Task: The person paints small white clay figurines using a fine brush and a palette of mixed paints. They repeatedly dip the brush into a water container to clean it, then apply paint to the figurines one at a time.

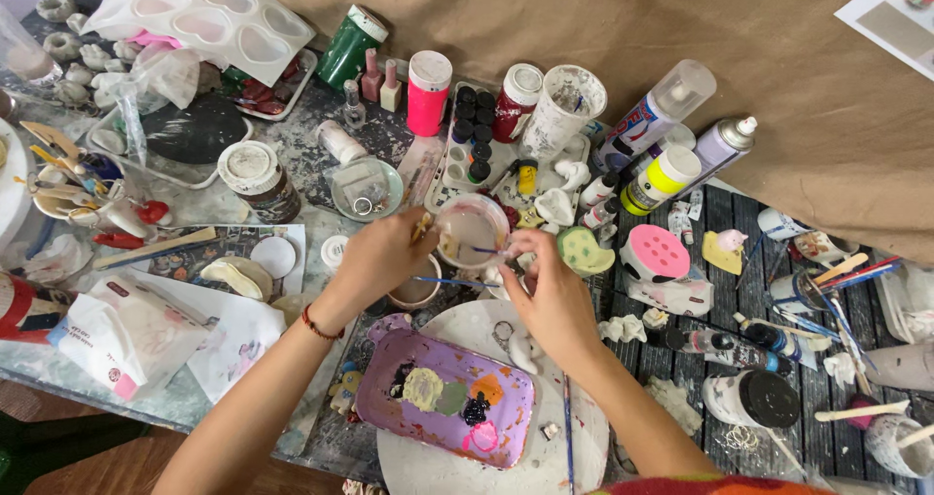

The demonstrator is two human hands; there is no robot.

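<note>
Left grip (375, 257) grasps cup (471, 230); right grip (550, 296) pinches brush (486, 250) (palette (443, 398) below).

A cluttered, paint-stained table (292, 155) carries a purple paint tray (443, 398) on a white round board (428, 471) near, a pink bottle (427, 93) far, and spray cans (657, 116) right.

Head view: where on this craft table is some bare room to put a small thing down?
The widest bare patch is the brown paper behind the bottles and beside the spray cans. A smaller strip shows on the white round board, below the purple tray. It is crowded around the left hand and right hand at the small cup.
</note>
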